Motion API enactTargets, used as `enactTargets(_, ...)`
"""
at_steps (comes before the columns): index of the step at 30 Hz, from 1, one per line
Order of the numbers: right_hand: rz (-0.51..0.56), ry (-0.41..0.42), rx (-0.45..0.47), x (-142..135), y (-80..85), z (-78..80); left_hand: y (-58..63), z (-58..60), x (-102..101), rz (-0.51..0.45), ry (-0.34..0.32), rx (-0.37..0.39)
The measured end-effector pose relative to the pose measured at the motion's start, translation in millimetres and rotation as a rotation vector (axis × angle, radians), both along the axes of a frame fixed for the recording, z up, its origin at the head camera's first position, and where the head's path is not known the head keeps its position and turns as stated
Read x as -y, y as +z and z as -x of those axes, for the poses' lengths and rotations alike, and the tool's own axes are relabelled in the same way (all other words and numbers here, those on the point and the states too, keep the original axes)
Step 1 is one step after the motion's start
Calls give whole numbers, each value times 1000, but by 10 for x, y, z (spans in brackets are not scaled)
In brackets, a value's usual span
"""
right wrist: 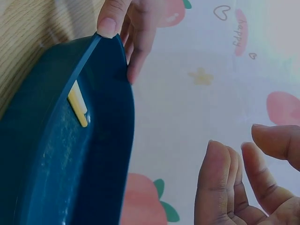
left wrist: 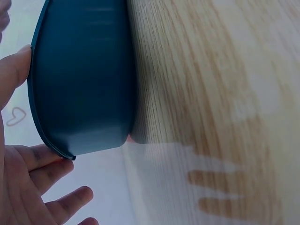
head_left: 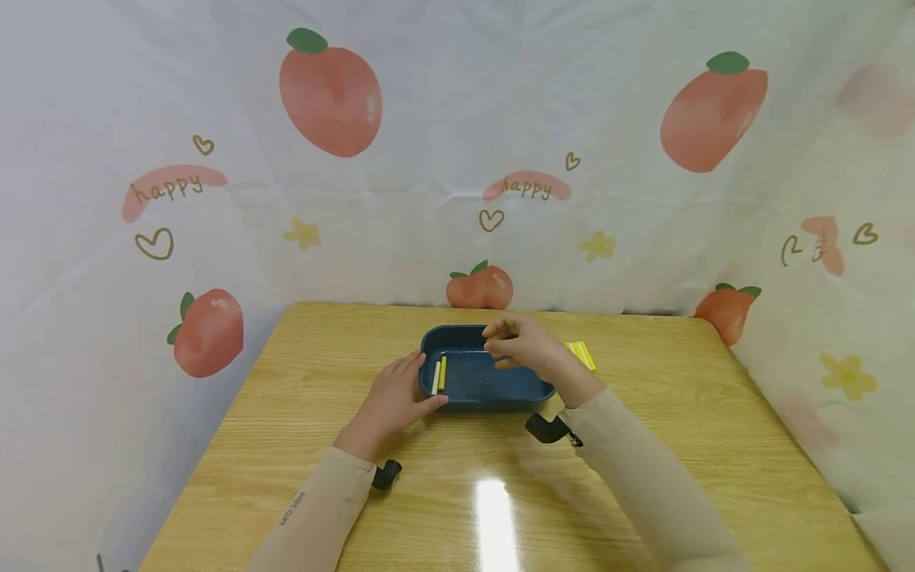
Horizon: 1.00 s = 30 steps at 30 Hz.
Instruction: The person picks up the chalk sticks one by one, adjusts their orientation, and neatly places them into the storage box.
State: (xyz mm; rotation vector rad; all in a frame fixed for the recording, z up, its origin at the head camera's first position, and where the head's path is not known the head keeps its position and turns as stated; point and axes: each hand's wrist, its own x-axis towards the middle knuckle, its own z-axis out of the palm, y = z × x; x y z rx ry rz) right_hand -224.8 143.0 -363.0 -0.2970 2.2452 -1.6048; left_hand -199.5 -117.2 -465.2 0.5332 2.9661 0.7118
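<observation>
A dark blue rectangular tray [head_left: 486, 397] stands on the wooden table. Inside its left end lie a white chalk-like stick [head_left: 435, 378] and a yellow chalk-like stick [head_left: 442, 372], side by side. My left hand [head_left: 393, 397] holds that end, thumb on the near rim and fingers at the left rim; in the left wrist view, some fingers spread away from the tray [left wrist: 84, 79]. Above the tray's right part hovers my right hand [head_left: 525, 345]. Its fingers are loosely bent, thumb apart, and the right wrist view shows nothing between them. My right forearm partly hides the tray's right end.
More yellow and white sticks [head_left: 581, 355] lie in a row on the table [head_left: 343, 342], just right of the tray, partly covered by my right hand. A white cloth [head_left: 415, 238] with fruit prints hangs behind the table and along its sides.
</observation>
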Motion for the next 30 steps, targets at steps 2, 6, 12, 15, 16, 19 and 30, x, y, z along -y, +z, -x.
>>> enactTargets(2,-3,-5,-4,-42,7,-16,-8,11,-4,1,4,3)
enactTargets(6,-14,-12,-7,-131,26,-44,-2,11,-8,5,12,10)
enactTargets(12,0,-28,-24,-275,57,-73,20,-9,0,-8,13,13)
enactTargets(15,4,-44,-39,-356,65,-85,14,-5,1,-5,12,13)
enactTargets(16,1,-50,-47,-386,67,-91,13,-4,1,-4,12,14)
enactTargets(19,-8,-79,-61,-472,79,-114,3,2,2,3,15,15)
enactTargets(30,-28,-145,-101,-796,64,-197,-29,16,4,-2,12,8)
